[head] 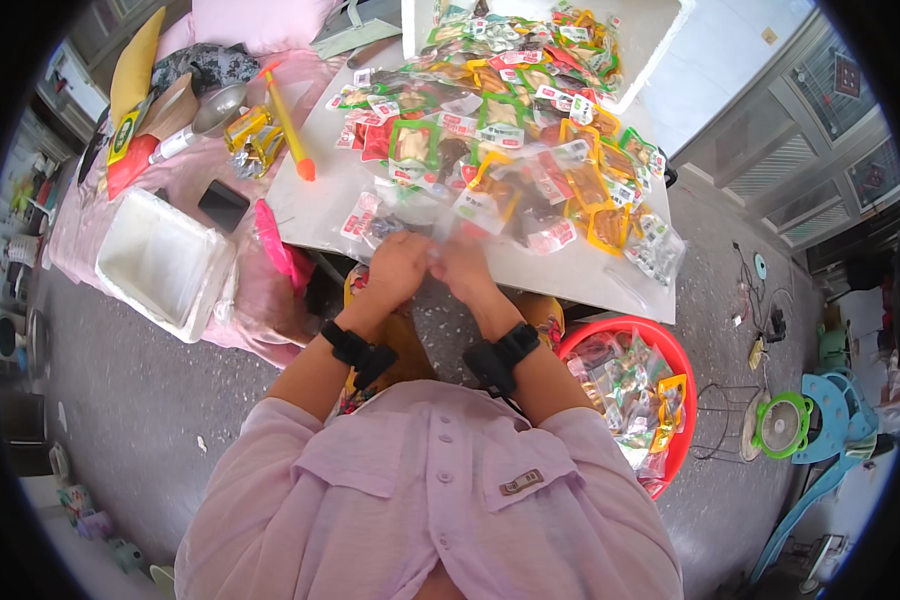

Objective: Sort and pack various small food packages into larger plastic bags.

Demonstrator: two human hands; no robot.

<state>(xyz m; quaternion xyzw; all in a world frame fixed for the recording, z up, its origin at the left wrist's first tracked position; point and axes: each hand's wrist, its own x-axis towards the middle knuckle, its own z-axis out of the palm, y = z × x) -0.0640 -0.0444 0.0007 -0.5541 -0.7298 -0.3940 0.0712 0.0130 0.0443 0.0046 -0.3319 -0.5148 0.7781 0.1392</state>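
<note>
My left hand [400, 264] and my right hand [462, 268] meet at the near edge of a white table board [319, 214]. Their fingers pinch the near edge of a clear plastic bag [416, 201]; the exact grip is blurred. Just beyond my right hand lies a yellow-edged food packet [487, 191]. Green-edged vacuum packets [414, 150] lie past the left hand, with a dark packet [390, 225] close to its fingers. More yellow-edged packets [609, 227] are heaped to the right. Black straps with small devices circle both wrists.
A white foam box [656, 56] full of packets stands at the back. At right, a red basin [679, 457] holds more. Leftward are a foam tray [154, 259], a phone [223, 205], a yellow-orange toy pump [289, 127] and a pink bag [274, 244]. A green fan [782, 425] stands rightward.
</note>
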